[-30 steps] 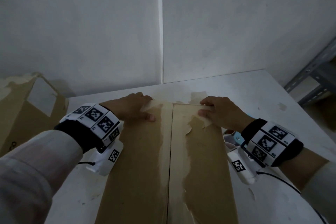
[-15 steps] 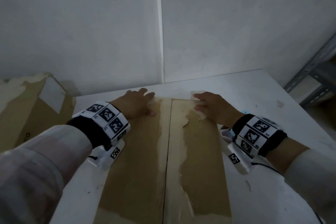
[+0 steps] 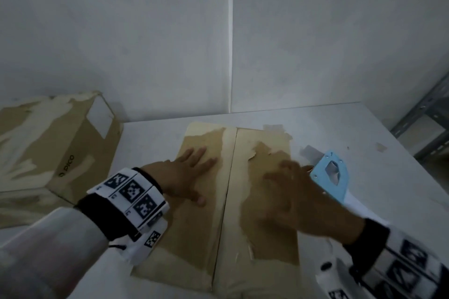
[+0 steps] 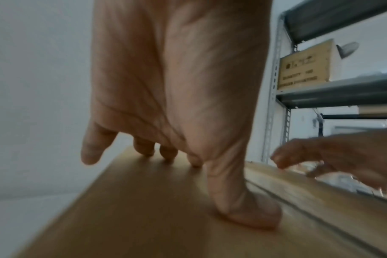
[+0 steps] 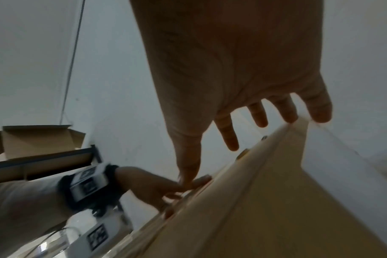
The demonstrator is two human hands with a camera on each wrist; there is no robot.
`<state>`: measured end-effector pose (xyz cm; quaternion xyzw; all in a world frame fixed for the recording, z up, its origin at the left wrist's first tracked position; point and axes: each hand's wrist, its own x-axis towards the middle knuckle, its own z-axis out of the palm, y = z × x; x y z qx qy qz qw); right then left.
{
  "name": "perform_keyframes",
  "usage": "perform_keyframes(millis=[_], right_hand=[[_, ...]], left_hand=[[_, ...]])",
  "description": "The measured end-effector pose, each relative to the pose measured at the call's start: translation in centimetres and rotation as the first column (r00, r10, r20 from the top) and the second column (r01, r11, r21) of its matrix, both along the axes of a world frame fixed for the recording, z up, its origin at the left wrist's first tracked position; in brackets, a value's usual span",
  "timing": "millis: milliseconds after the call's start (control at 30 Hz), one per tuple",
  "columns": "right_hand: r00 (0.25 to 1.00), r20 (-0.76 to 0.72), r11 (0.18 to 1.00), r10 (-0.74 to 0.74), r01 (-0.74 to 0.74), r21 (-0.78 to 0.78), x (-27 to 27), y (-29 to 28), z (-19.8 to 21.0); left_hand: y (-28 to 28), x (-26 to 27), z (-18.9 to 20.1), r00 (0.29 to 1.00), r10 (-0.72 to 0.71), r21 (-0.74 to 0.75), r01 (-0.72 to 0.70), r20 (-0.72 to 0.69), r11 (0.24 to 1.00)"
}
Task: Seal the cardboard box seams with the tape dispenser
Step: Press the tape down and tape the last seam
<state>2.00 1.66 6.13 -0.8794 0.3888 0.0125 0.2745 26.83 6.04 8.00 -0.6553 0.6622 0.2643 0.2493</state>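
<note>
A worn cardboard box [image 3: 267,226] lies on the white table with both top flaps closed and an untaped centre seam [image 3: 227,201]. My left hand [image 3: 192,172] rests flat on the left flap, and the left wrist view shows its fingers [image 4: 166,153] and thumb pressing the cardboard. Blurred, my right hand [image 3: 289,184] is over the right flap with spread fingers [image 5: 259,115] and holds nothing. The blue tape dispenser [image 3: 330,177] lies on the table just right of the box, beside the right hand.
A second battered cardboard box [image 3: 56,148] stands at the table's left. White walls close the far side. A grey metal shelf [image 3: 425,124] stands to the right and carries a carton [image 4: 305,66]. The bare table [image 3: 364,133] extends to the right of the box.
Both hands have drawn back from the box's far edge toward me. The left now lies flat on its flap, the right is sweeping rightward. The dispenser has come into view.
</note>
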Motion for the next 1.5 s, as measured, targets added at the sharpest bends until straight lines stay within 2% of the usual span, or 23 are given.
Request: perform_keyframes(millis=[67,167,200,267,400,467,600,733,800,933,1200,1500], right_hand=[[0.985,-0.151,0.993,0.088,-0.099,-0.064,-0.2,0.5,-1.8],[0.983,-0.171,0.981,0.069,-0.098,-0.167,1.1,-0.1,-1.6],[0.988,-0.13,0.979,0.086,-0.108,-0.172,1.6,-0.3,-1.6],[0.992,-0.103,0.997,0.071,-0.069,0.025,2.7,-0.8,-1.6],[0.997,0.078,0.99,0.014,-0.025,0.14,5.8,-3.4,-1.4],[0.992,0.123,0.992,0.028,-0.042,0.12,7.6,-4.6,-1.4],[0.984,0.165,0.993,0.06,-0.075,0.09,11.2,-6.1,-1.5],[0.985,0.166,0.999,-0.035,0.04,-0.024,15.4,-6.0,-2.1],[0.978,0.195,0.997,-0.072,0.072,0.008,17.1,-5.3,-2.7],[0.977,0.205,0.983,-0.054,0.016,0.182,19.5,-4.2,-3.7],[0.982,0.19,0.986,0.002,-0.033,0.161,24.0,-4.3,-3.6],[0.986,0.166,0.991,0.007,-0.028,0.128,26.1,-4.8,-3.6]], left_hand=[[0.1,-0.2,-0.1,1.0,0.022,-0.004,-0.022,0.004,1.0],[0.8,-0.3,0.3,0.997,0.073,-0.026,-0.073,-0.026,0.997],[1.2,-0.4,0.5,0.995,0.089,-0.036,-0.091,-0.048,0.995],[2.3,-0.9,0.8,0.988,0.13,-0.037,-0.134,-0.089,0.99],[5.1,-2.2,-0.2,0.983,0.146,-0.004,-0.148,-0.11,0.989],[6.3,-2.1,-1.4,0.983,0.132,-0.033,-0.137,-0.126,0.99],[6.8,0.2,-3.5,0.975,0.192,-0.154,-0.208,-0.111,0.966],[6.1,3.9,-3.7,0.963,0.254,-0.206,-0.268,-0.092,0.941],[6.1,6.0,-3.7,0.958,0.268,-0.213,-0.284,-0.101,0.935],[6.7,9.8,-3.9,0.963,0.251,-0.283,-0.27,-0.101,0.92],[7.1,13.4,-4.2,0.949,0.314,-0.318,-0.308,-0.035,0.896],[7.1,14.8,-4.3,0.944,0.328,-0.365,-0.316,-0.03,0.876]])
